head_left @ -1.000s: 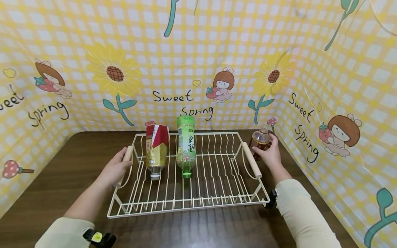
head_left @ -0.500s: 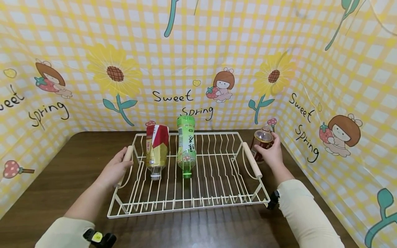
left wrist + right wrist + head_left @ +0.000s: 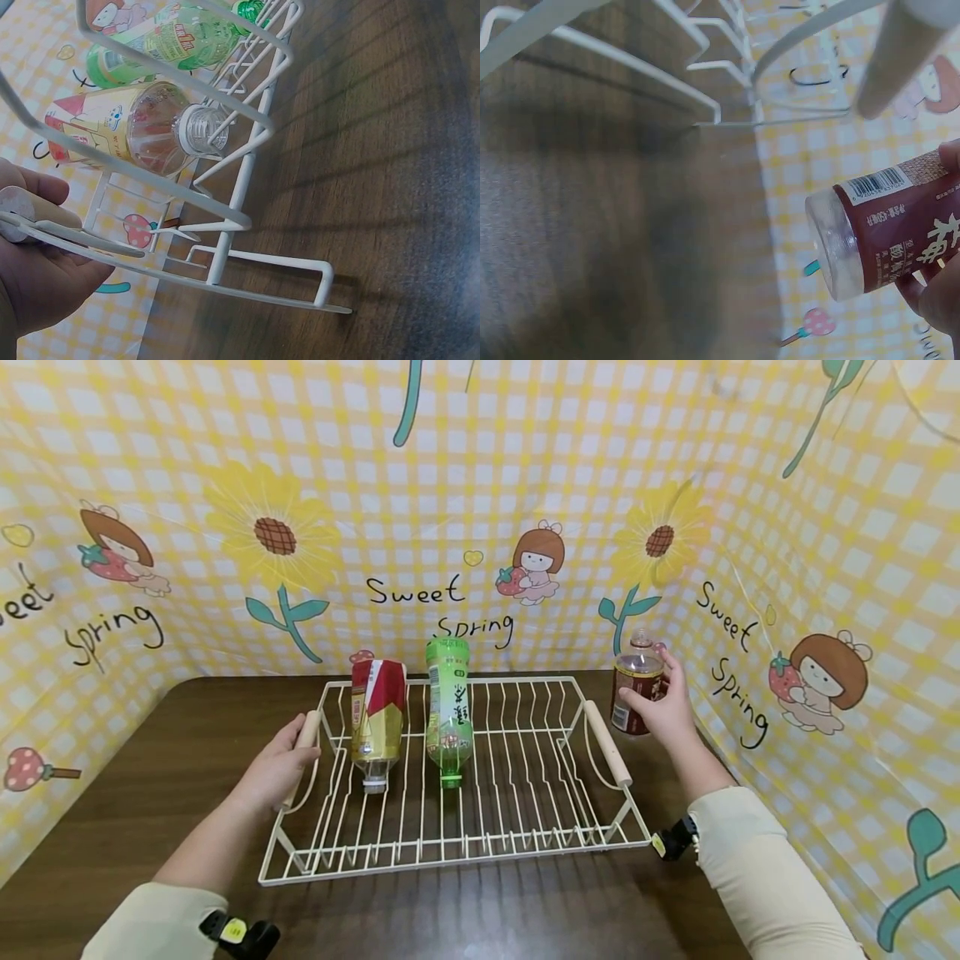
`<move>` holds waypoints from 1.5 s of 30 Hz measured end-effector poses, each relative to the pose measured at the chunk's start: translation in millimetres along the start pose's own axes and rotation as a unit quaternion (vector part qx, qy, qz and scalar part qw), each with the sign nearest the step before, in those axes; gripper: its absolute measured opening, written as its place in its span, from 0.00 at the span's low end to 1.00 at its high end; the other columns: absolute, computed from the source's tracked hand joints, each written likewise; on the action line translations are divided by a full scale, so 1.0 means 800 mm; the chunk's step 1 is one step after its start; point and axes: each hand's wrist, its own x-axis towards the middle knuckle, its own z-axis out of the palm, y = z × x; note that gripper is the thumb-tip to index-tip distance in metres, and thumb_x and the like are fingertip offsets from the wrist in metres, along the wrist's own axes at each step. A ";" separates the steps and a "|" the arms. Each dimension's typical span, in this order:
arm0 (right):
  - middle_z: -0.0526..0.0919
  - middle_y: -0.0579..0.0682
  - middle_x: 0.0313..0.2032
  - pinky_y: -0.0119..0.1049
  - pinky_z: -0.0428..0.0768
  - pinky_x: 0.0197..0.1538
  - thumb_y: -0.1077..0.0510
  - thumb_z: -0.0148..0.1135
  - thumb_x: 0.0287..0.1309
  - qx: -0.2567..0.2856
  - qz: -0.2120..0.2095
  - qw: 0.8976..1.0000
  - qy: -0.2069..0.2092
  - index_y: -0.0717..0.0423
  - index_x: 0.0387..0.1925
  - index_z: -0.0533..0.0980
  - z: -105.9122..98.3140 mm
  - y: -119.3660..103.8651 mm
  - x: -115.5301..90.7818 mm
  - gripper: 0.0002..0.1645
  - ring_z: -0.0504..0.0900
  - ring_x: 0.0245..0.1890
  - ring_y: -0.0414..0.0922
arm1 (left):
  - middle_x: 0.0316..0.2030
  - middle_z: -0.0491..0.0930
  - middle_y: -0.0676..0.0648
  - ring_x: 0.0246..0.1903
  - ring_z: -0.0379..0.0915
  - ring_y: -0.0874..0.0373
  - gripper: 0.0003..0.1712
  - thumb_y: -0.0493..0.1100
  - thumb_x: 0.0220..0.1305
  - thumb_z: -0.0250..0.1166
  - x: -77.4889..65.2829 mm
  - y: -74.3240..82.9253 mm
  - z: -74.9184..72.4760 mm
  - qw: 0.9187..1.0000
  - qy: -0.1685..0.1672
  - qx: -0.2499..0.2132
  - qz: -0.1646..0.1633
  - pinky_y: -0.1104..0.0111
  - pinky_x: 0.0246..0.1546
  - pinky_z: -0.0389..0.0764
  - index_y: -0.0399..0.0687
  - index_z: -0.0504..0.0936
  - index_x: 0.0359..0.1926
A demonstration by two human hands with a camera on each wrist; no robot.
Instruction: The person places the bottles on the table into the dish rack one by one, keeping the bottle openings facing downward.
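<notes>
My left hand grips the left wooden handle of a cream wire dish rack. In my right hand is a clear plastic bottle with a dark red label, held upright just outside the rack's right side. The right wrist view shows its clear base and part of my fingers on the label. Two bottles lean neck-down in the rack: one with a red and gold label, and a green-labelled one to its right. The red and gold bottle's open-looking neck shows in the left wrist view.
The rack stands on a dark brown wooden table. Its right wooden handle lies between the rack's slots and the held bottle. A yellow checked cloth with printed figures hangs close behind the table and along its sides.
My right hand has raised the dark red bottle and moved it slightly right, away from the right handle. The left hand, the rack and the two bottles in it have stayed put.
</notes>
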 end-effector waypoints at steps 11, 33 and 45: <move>0.61 0.67 0.67 0.60 0.64 0.68 0.58 0.70 0.54 -0.003 -0.042 0.999 -0.021 0.51 0.75 0.47 0.000 -0.045 0.000 0.55 0.63 0.65 0.62 | 0.75 0.29 0.28 0.74 0.31 0.33 0.44 0.35 0.72 0.46 0.002 0.003 0.000 1.000 0.000 -0.002 0.002 0.42 0.73 0.42 0.32 0.27 0.74; 0.62 0.59 0.71 0.60 0.73 0.60 0.56 0.70 0.56 -0.034 -0.092 0.985 -0.142 0.41 0.76 0.51 0.031 -0.120 -0.018 0.53 0.64 0.67 0.58 | 0.75 0.32 0.27 0.74 0.36 0.33 0.44 0.41 0.74 0.47 0.000 0.000 -0.003 1.000 0.003 0.021 -0.003 0.43 0.73 0.47 0.33 0.28 0.75; 0.66 0.57 0.69 0.55 0.78 0.55 0.56 0.72 0.54 -0.032 -0.101 0.971 -0.212 0.41 0.75 0.55 0.069 -0.132 -0.034 0.52 0.69 0.64 0.57 | 0.76 0.25 0.33 0.75 0.25 0.34 0.50 0.55 0.75 0.49 -0.008 0.037 -0.007 1.000 0.000 0.008 0.020 0.41 0.73 0.42 0.42 0.23 0.75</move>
